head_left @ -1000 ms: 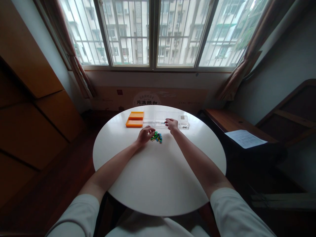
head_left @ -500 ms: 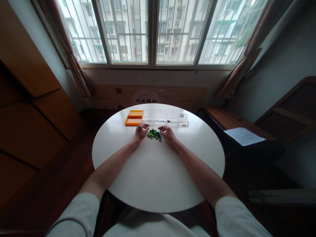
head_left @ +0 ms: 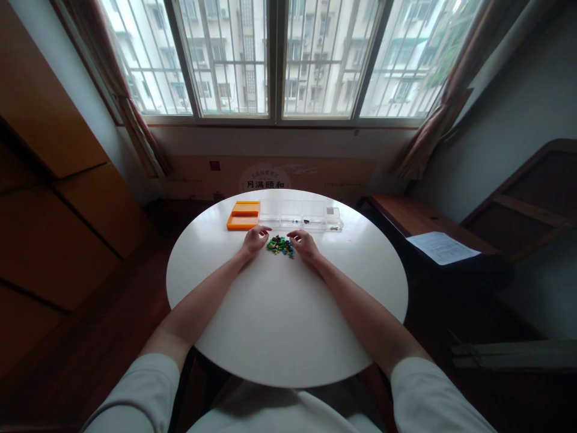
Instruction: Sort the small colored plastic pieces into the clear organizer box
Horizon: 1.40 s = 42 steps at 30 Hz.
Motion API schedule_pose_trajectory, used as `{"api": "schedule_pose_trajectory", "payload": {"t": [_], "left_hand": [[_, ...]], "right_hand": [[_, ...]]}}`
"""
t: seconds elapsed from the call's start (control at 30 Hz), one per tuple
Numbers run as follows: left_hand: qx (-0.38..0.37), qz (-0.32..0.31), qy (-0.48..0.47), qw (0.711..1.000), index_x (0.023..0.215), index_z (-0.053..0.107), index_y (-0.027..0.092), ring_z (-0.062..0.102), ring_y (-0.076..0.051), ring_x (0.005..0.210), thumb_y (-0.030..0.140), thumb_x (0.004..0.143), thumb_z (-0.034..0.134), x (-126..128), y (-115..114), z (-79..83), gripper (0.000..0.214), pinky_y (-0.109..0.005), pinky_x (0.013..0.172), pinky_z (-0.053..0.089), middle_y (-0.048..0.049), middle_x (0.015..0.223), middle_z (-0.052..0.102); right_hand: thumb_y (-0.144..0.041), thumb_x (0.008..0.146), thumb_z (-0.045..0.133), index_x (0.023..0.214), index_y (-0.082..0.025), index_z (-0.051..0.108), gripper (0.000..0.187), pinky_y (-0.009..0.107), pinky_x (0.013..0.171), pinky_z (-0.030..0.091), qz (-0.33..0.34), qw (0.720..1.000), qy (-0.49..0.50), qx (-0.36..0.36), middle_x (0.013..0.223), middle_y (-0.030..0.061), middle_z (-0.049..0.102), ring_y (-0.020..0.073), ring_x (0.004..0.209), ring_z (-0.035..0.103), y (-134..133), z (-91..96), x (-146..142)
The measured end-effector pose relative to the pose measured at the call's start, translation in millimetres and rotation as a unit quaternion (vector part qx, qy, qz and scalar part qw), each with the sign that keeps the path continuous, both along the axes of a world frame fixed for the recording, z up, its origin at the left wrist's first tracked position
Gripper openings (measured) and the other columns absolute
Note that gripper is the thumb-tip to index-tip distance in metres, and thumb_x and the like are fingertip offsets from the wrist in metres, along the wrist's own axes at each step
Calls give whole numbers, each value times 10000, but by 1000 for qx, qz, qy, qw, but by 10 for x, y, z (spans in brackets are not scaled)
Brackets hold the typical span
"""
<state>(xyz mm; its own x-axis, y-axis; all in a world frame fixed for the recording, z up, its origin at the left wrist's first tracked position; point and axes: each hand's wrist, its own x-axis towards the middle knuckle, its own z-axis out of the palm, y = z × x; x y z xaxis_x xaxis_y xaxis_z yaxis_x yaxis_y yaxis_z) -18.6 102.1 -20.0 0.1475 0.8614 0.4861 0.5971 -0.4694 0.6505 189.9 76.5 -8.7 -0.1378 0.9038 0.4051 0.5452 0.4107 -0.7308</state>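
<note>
A small heap of tiny coloured pieces (head_left: 280, 245), mostly green with blue, yellow and dark ones, lies on the white round table (head_left: 288, 325). They look like toy bricks, but are too small to be sure. At the heap's left edge rests my left hand (head_left: 255, 240), fingers bent forward and apart from the thumb, with nothing visible in it. My right hand (head_left: 303, 243) is on the heap's right side, its fingers curved over the nearest pieces with a gap to the thumb. Whether its fingertips touch a piece is too small to tell.
Behind the hands stand an orange tray (head_left: 243, 224) and, joining its right side, a clear compartment box (head_left: 270, 211). A few small pieces lie in the box's compartments. A wooden bench (head_left: 392, 210) with a paper sheet (head_left: 442, 248) is at the right, beyond the table edge.
The whole view has shifted slightly left. My left hand has moved a little away from the heap's edge; my right hand stays beside the pieces. The heap looks much the same.
</note>
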Motion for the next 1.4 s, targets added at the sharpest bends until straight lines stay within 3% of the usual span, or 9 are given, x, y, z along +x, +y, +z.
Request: {"api": "schedule_pose_trajectory", "payload": {"t": [0.27, 0.47, 0.63, 0.93, 1.4], "left_hand": [[11, -30, 15, 999, 845, 687, 204, 586, -134, 753, 153, 740, 549, 39, -37, 11, 180, -272, 728, 479, -20, 840, 646], [-42, 50, 44, 997, 750, 648, 211, 586, -153, 717, 255, 700, 607, 53, -121, 92, 79, -359, 815, 409, 6, 787, 655], [-74, 68, 106, 989, 656, 642, 196, 572, -182, 738, 376, 688, 603, 75, -127, 144, 187, -383, 821, 346, -5, 730, 622], [-88, 43, 159, 983, 735, 659, 218, 518, -234, 908, 376, 675, 602, 76, -141, 186, 178, -381, 837, 316, -32, 856, 594], [-78, 37, 141, 986, 720, 689, 238, 519, -240, 945, 356, 623, 677, 82, -192, 207, 153, -379, 848, 323, -20, 893, 603]], "right_hand": [[-135, 741, 527, 848, -178, 690, 201, 243, 691, 474, -3, 1000, -3, 0, 848, 39, 648, 110, 659, 577, 3, -9, -17], [-156, 751, 537, 845, -186, 694, 185, 234, 669, 474, 3, 1000, -7, 3, 839, 35, 639, 110, 658, 578, -13, -12, -24], [-154, 749, 540, 844, -184, 697, 186, 233, 671, 476, 6, 1000, -8, 2, 843, 40, 637, 114, 667, 585, -21, -4, -24], [-127, 735, 557, 798, -195, 700, 171, 229, 671, 482, 1, 1000, -7, -7, 811, 26, 636, 109, 654, 585, -44, 33, -32], [-137, 725, 554, 773, -203, 703, 170, 218, 662, 473, 6, 1000, 5, -7, 796, 21, 634, 109, 644, 577, -48, 37, -28]]}}
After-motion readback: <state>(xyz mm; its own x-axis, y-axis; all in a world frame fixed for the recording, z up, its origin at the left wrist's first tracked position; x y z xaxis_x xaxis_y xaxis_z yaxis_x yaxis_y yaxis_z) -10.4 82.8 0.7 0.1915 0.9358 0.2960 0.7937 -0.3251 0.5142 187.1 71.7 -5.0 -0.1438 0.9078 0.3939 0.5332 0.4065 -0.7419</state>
